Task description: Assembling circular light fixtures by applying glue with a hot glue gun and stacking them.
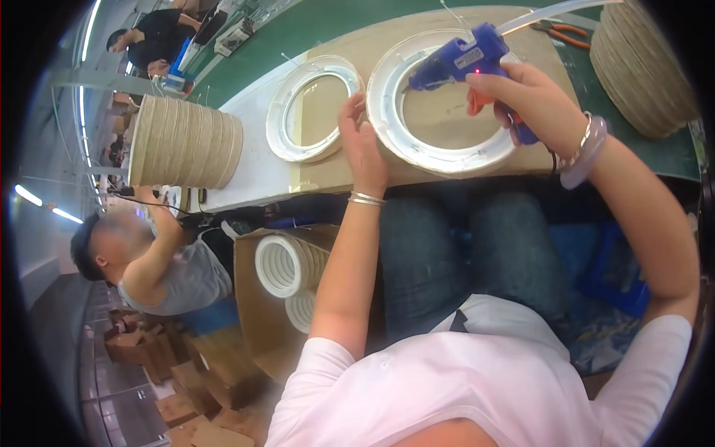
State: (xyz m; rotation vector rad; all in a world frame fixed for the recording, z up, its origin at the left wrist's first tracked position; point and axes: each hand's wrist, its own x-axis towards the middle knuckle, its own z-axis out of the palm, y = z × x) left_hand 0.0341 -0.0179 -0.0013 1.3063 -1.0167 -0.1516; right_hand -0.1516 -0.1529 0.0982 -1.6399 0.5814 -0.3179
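My right hand [532, 100] is wrapped around the grip of a blue glue gun [465, 56], with a finger at its orange trigger. A translucent glue stick [547, 16] sticks out of the gun's back end. The gun's nozzle points left, above a large white ring [387, 138] with a broad flat rim. My left hand [361, 141] rests by that ring's left edge, its fingers apart and partly curled. They also overlap the right edge of a second white ring [279, 134]. Thin wires stand up from both rings. Whether the nozzle touches the ring, I cannot tell.
Ribbed beige drums stand at the left [186, 141] and far right [644, 67]. Orange-handled pliers [562, 31] lie at the back right. A cardboard box [249, 313] with white-rimmed ribbed cylinders is beside my left arm. A co-worker [175, 261] sits at the left.
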